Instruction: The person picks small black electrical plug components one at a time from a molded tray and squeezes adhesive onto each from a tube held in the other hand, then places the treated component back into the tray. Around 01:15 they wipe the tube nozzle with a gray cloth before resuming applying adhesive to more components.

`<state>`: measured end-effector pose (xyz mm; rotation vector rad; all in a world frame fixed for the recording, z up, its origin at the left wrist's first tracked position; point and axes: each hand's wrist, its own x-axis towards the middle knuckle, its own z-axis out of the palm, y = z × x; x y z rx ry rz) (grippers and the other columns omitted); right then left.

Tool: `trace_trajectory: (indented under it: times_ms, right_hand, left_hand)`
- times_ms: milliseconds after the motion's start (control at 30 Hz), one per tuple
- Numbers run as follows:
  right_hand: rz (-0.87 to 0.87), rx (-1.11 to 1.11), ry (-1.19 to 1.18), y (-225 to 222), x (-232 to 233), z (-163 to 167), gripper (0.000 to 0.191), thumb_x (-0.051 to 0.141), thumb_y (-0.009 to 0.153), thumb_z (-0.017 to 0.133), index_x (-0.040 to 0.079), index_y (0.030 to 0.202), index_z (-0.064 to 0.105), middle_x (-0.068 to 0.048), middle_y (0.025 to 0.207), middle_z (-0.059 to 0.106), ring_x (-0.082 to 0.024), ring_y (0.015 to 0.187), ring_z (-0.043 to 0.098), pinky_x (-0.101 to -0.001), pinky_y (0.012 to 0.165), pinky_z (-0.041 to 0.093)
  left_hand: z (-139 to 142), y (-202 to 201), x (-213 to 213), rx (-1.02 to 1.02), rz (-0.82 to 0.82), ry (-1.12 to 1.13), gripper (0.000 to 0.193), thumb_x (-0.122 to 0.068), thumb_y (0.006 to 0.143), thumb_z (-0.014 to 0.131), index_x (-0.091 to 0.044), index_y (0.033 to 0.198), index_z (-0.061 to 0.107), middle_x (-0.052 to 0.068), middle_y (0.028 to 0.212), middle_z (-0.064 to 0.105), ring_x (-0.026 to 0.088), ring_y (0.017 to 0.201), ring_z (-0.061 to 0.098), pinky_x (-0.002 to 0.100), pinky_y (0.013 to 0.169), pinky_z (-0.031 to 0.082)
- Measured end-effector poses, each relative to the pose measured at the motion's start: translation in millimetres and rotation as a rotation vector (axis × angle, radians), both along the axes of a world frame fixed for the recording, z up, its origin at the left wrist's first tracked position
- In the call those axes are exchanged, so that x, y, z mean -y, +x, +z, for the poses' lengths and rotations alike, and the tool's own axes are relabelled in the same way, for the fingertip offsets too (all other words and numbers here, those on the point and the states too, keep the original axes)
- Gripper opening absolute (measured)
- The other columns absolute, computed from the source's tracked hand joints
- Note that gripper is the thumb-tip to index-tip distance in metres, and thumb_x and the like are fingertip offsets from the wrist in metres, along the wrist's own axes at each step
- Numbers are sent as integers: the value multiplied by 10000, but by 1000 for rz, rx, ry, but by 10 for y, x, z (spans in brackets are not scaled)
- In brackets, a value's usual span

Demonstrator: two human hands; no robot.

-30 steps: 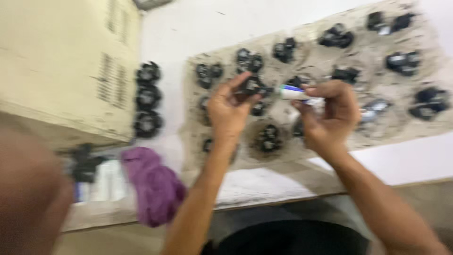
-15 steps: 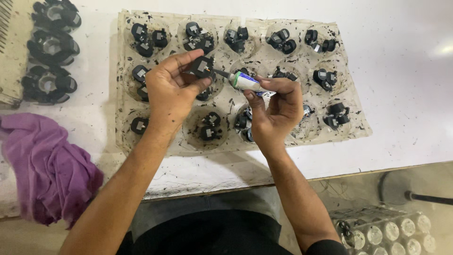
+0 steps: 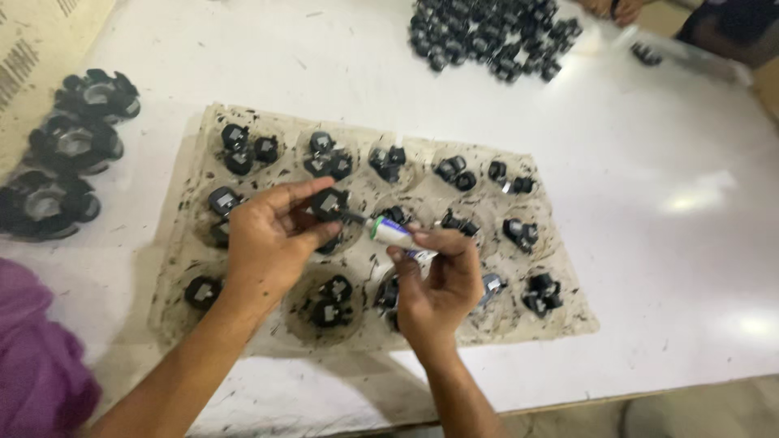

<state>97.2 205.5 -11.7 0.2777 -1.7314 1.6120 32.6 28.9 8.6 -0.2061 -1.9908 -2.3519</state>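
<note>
I see my left hand (image 3: 268, 243) pinching a small black part (image 3: 329, 203) above the stained cardboard tray (image 3: 568, 312) on the white bench (image 3: 649, 146), tilted toward the glue tube (image 3: 393, 234) that my right hand (image 3: 438, 284) fingers grip, nozzle touching it.

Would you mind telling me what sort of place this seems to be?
Probably a small assembly workshop: a white worktable bears a stained cardboard tray of small black parts, another heap of black parts lies beyond, and the hands bring a small tube to one part.
</note>
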Motion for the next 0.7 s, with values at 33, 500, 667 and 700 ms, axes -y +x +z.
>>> trace_trajectory:
  times_ms: [33, 500, 667, 700]
  right_hand:
    - [-12, 2, 14, -4, 2, 10, 340, -215, 873, 710, -2, 1094, 563, -100, 1130, 610, -204, 1154, 659, -332, 1022, 559]
    - [14, -84, 199, 131, 109, -5, 374, -237, 902, 775, 2, 1086, 553, -88, 1046, 597, -152, 1006, 610, -328, 1039, 587]
    - [23, -29, 178, 164, 191, -55, 390, -249, 877, 762, 6, 1068, 538, -94, 1084, 595, -166, 1034, 638, -293, 974, 585]
    - [25, -25, 178, 171, 195, -54, 393, -252, 868, 760, 6, 1061, 534, -96, 1100, 598, -169, 1038, 645, -284, 957, 578]
  left_hand:
    - [18, -15, -22, 36, 6, -35, 480, 153, 780, 744, -24, 1226, 713, 78, 1096, 775, 109, 942, 742, 234, 824, 638]
    - [-206, 116, 160, -98, -106, 139, 472, 216, 833, 738, 31, 1264, 687, 107, 1181, 721, 124, 1009, 738, 264, 886, 665]
    - [-263, 141, 247, -59, -110, 122, 487, 225, 832, 714, 34, 1278, 667, 101, 1175, 726, 120, 995, 725, 269, 895, 665]
    - [-255, 148, 257, -46, -106, 115, 491, 222, 832, 715, 32, 1282, 663, 102, 1165, 733, 120, 982, 729, 268, 888, 665]
